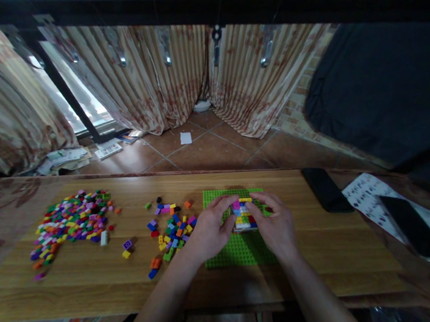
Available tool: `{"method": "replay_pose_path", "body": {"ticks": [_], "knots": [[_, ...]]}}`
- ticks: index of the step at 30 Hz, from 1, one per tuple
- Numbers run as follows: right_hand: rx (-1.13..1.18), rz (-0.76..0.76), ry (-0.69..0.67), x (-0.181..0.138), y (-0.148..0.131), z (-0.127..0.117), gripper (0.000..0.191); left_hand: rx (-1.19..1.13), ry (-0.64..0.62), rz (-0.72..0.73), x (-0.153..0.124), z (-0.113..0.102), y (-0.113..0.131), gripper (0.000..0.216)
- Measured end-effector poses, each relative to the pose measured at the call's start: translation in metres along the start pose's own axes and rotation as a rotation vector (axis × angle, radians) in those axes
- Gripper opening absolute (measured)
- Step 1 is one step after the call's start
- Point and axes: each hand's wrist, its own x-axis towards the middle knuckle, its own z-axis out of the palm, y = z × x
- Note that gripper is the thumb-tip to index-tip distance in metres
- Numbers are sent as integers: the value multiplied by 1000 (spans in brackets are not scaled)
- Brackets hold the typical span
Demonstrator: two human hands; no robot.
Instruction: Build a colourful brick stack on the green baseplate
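Note:
A green baseplate (238, 253) lies on the wooden table (95, 272) in front of me. On it stands a small multicoloured brick stack (242, 214) with a yellow brick on top. My left hand (209, 230) presses against the stack's left side with curled fingers. Against the stack's right side my right hand (274, 224) pinches from the other direction. Both hands rest partly on the baseplate. What lies under the fingertips is hidden.
A large pile of loose coloured bricks (70, 222) lies at the table's left. A smaller scatter (172, 230) sits just left of the baseplate. Two dark phones (324, 189) (414, 230) and a printed sheet (366, 199) lie at the right. Curtains hang beyond the table.

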Motion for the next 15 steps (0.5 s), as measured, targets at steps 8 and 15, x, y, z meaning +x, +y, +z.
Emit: {"method": "replay_pose_path", "body": {"ticks": [8,15], "knots": [[202,191,-24,4,4,11,33,11,-1,33,-1,1,-3,38],[299,310,-14,7,-1,14,36,-2,-4,35,-1,1,-2,38]]}}
